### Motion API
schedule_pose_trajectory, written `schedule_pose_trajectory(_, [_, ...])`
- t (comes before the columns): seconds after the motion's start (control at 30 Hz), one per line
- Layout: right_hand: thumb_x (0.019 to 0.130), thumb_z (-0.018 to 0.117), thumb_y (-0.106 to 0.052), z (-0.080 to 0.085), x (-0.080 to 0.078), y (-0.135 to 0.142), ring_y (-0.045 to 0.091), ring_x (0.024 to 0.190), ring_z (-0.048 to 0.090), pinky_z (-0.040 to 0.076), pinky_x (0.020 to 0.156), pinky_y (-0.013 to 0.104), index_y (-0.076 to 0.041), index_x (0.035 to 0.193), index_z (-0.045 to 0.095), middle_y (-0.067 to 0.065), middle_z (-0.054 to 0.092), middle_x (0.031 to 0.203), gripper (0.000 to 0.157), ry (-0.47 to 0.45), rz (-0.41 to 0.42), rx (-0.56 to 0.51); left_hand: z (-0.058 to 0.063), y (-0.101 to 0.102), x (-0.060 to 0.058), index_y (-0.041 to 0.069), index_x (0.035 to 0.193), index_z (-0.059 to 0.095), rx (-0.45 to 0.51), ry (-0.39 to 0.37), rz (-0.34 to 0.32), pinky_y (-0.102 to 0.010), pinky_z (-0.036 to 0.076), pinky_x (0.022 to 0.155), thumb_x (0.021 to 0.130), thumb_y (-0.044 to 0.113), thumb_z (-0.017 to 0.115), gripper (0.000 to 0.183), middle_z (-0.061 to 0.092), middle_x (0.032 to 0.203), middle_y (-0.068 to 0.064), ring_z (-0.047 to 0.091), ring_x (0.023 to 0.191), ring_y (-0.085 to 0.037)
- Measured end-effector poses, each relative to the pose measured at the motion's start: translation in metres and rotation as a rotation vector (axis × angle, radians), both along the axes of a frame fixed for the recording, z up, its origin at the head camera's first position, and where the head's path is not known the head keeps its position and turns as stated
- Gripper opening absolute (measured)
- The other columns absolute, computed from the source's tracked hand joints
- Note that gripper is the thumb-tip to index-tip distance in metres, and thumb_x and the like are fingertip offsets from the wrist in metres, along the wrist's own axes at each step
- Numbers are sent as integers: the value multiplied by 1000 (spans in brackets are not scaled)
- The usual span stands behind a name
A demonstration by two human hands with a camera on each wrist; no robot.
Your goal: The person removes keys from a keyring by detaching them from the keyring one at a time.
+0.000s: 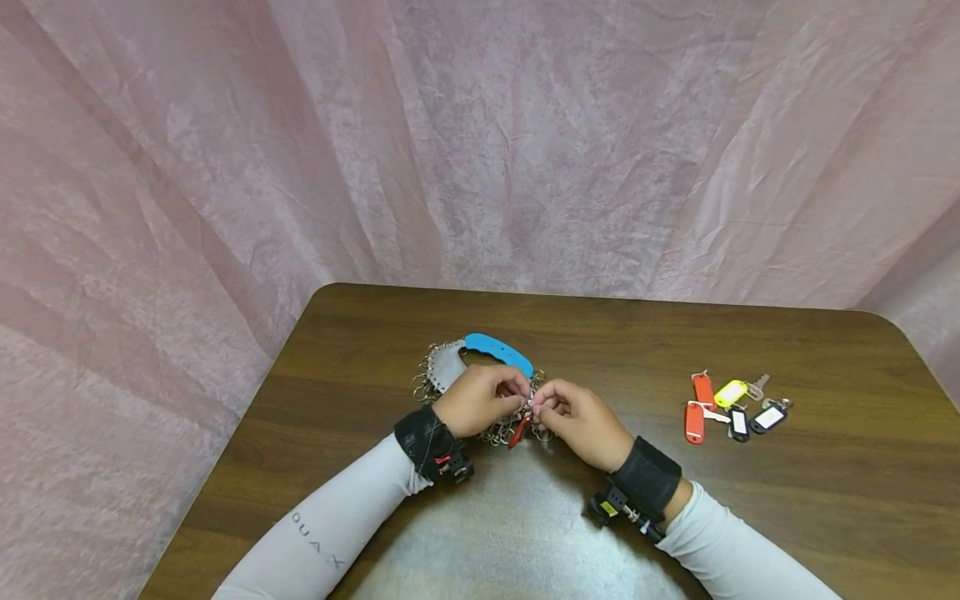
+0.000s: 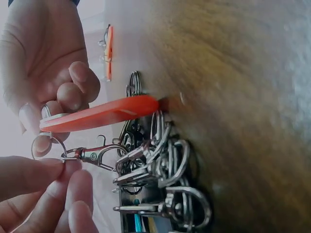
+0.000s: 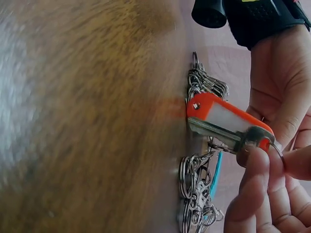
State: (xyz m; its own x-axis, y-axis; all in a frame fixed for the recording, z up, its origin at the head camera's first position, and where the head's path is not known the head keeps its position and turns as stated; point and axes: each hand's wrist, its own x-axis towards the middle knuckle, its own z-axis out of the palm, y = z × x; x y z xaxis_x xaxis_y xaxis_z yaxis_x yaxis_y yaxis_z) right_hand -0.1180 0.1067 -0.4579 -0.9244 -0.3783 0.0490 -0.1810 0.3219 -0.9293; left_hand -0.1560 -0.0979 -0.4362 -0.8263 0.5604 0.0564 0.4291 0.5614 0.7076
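Both hands meet at the front right of a grey and blue curved band (image 1: 446, 364) lined with metal swivel clasps and rings. My left hand (image 1: 480, 400) pinches a split ring (image 2: 60, 142) beside the base of one swivel clasp (image 2: 92, 155). Opposite it, my right hand (image 1: 581, 417) pinches near the ring of an orange-red key tag (image 2: 104, 114). A metal key (image 3: 218, 131) lies alongside that tag in the right wrist view. Fingers partly hide how the ring and clasp join.
To the right on the wooden table (image 1: 810, 500) lie several tagged keys: orange tags (image 1: 694, 422), a yellow tag (image 1: 731, 393) and black-rimmed tags (image 1: 768, 417). A pink curtain (image 1: 525, 150) hangs behind the table's far edge.
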Motion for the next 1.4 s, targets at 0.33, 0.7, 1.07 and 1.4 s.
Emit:
schedule_pose_trajectory(0.33, [98,50,4,1,0,0,25,85,69,60,71,35,5,112,54,22,62,95,14,-66,46,-125,0,0,0,12,93,71,26,53,16,-20,53,75,90,8,71,5,72,88,0,66,82,-8])
schedule_pose_trajectory(0.7, [96,51,5,-1,-1,1,25,85,67,60,76,32,6,112,54,21,62,96,16,-49,70,-135,-1,0,-1,13,93,72,33,108,-22,-24,56,78,90,8,72,6,74,90,0,68,85,-9])
schedule_pose_trajectory(1.07, [94,61,-4,-1,-2,2,8,82,64,54,73,21,-4,101,69,7,69,94,11,81,24,159,0,1,1,15,92,72,33,141,-51,-28,57,78,90,5,72,10,74,90,2,68,84,-8])
schedule_pose_trajectory(1.4, [94,62,-7,-1,-1,3,9,80,63,50,72,22,-8,98,66,5,69,96,6,43,-18,183,-1,2,0,13,92,71,26,162,-50,-28,57,77,90,6,70,8,72,89,1,67,83,-9])
